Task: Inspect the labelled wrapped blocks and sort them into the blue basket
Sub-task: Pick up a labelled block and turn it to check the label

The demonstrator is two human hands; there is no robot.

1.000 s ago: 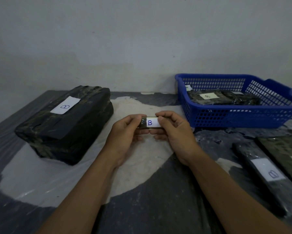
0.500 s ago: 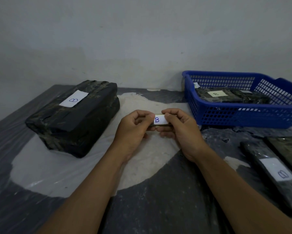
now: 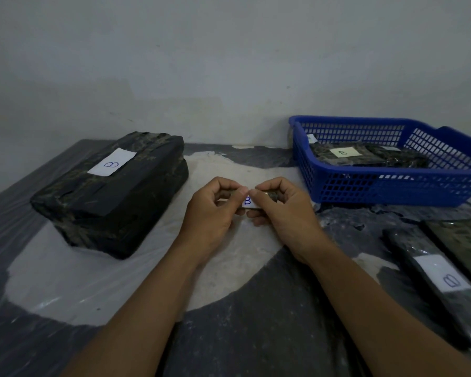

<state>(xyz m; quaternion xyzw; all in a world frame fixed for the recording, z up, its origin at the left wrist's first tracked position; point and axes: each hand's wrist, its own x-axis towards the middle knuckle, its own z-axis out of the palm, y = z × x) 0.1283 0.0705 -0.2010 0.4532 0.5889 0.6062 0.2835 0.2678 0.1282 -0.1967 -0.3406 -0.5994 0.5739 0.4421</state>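
Small block (image 3: 252, 200) between both curled hands

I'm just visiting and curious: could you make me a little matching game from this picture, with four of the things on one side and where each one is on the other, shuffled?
Things:
1. Small dark wrapped block with a white B label
2. Large black wrapped block with a white B label
3. Flat dark wrapped packet with a pale B label
4. Long black wrapped bar with a white label

Places:
a. Inside the blue plastic mesh basket
b. Lying at the right edge of the table
c. Resting on the table at the left
d. Held between the left hand and right hand

Pairs: 1-d, 2-c, 3-a, 4-b
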